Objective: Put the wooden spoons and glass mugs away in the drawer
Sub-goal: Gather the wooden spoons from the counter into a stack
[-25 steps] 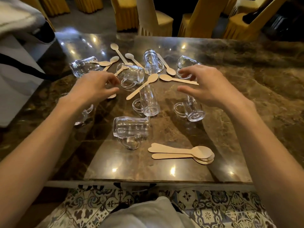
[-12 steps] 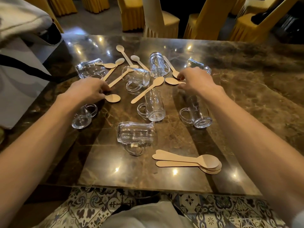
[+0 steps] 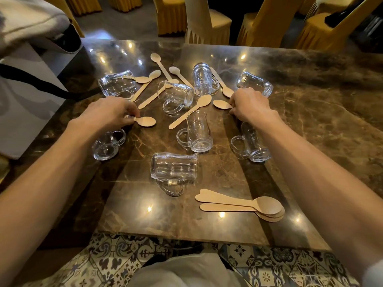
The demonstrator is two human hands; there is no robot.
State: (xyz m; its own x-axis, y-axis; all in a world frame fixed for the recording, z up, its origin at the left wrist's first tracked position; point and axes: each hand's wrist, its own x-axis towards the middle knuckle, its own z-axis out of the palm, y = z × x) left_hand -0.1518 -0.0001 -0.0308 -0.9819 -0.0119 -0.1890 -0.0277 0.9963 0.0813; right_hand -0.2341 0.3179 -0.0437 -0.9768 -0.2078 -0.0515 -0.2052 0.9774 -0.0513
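Observation:
Several glass mugs and wooden spoons lie scattered on a dark marble table [image 3: 310,129]. My left hand [image 3: 107,114] pinches the handle of a wooden spoon [image 3: 146,121] whose bowl points right. My right hand [image 3: 249,105] pinches the handle of another spoon [image 3: 221,104], bowl pointing left. A stack of spoons [image 3: 244,205] lies near the front edge. One mug [image 3: 174,171] lies on its side in front; upright mugs stand at the centre [image 3: 196,132], under my right wrist [image 3: 251,145] and under my left wrist [image 3: 106,146]. No drawer is in view.
More mugs lie on their sides at the back [image 3: 118,84], [image 3: 176,96], [image 3: 202,79], [image 3: 255,83], with loose spoons [image 3: 190,113] between them. Yellow-covered chairs [image 3: 209,23] stand behind the table. A white bag with a black strap [image 3: 24,83] sits at left.
Both hands dropped onto the table and closed their fingers on a spoon each. The left spoon's bowl now shows clear of the hand.

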